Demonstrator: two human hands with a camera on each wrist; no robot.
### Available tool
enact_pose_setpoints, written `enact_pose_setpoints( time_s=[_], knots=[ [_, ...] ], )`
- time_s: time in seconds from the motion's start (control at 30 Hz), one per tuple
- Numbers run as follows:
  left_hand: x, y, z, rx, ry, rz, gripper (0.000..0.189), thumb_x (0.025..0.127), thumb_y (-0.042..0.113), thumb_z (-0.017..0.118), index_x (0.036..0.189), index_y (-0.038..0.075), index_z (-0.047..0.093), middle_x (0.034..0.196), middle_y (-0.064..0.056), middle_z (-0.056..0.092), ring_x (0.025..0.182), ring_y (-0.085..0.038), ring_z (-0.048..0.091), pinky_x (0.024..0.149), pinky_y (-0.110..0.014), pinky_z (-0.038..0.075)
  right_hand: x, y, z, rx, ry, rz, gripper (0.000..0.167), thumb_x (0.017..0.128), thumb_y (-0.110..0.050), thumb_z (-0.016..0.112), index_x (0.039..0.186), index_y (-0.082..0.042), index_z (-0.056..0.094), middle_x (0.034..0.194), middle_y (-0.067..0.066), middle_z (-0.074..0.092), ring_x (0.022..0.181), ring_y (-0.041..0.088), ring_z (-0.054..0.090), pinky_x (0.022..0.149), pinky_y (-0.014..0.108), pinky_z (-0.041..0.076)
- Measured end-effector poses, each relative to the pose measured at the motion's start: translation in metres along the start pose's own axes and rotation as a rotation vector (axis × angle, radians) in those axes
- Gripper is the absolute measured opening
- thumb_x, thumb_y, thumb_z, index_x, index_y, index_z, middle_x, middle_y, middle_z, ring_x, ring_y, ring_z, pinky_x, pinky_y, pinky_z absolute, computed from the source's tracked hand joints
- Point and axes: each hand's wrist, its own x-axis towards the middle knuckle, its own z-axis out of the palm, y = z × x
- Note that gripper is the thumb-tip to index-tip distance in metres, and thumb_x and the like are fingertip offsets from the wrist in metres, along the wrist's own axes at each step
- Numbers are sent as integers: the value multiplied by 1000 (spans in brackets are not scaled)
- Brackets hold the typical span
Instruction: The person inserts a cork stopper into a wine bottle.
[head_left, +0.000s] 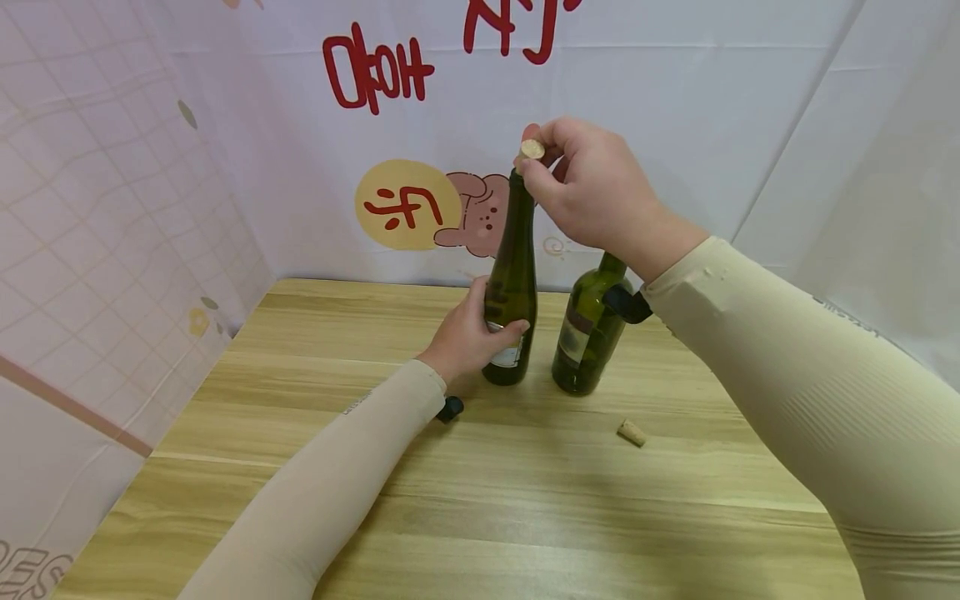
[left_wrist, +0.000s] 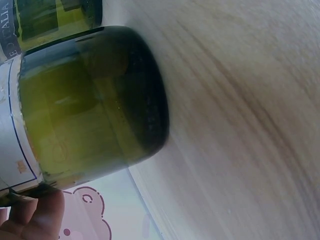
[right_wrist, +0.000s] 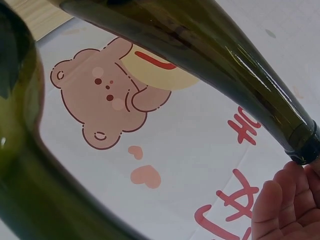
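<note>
A tall green wine bottle (head_left: 516,258) stands upright on the table, and my left hand (head_left: 471,332) grips its lower body over the label. At its mouth, my right hand (head_left: 581,179) pinches a cork (head_left: 532,149) between thumb and fingers. The cork sits right at the rim in the head view. From the right wrist, the bottle's neck (right_wrist: 300,135) shows with my fingertips (right_wrist: 270,200) beside the rim. In the left wrist view the bottle's base (left_wrist: 125,95) rests on the wood, with my fingers (left_wrist: 47,212) curled round the label.
A second green bottle (head_left: 588,333) with a dark label stands just right of the first, under my right wrist. Another cork (head_left: 632,432) lies on the wooden table (head_left: 480,517) nearer to me. A white printed cloth (head_left: 300,192) hangs behind the table.
</note>
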Motion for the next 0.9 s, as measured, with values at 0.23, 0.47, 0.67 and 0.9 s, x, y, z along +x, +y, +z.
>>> enact_pose_setpoints(
  time_s=[0.23,0.47,0.67,0.9],
  knots=[
    [0,1,0,4,-8,-12,80,95,60,70,154,21,34,123,-4,63,91,-17,72,92,-43,58,3,0,1,-14,2,-2,25,107,-27,53,115,-7,65,117,5,70,86,19,61,69,26,47],
    [1,1,0,-5,-7,-6,79,95,59,71,153,21,34,123,-3,63,91,-16,72,91,-42,59,2,2,3,-31,-14,18,29,107,-30,51,118,-7,65,108,8,70,86,23,59,69,30,46],
    [1,0,1,-16,-5,-5,77,95,59,70,151,21,35,121,-2,63,90,-16,72,91,-42,59,3,4,4,-12,-19,45,29,107,-31,52,119,-9,67,108,6,72,87,21,58,70,30,45],
    [1,-1,1,-11,1,-1,77,95,59,70,151,20,35,120,-3,63,91,-17,71,91,-43,58,3,4,5,21,-22,75,30,106,-31,53,120,-10,69,112,6,73,88,20,58,70,29,44]
  ],
)
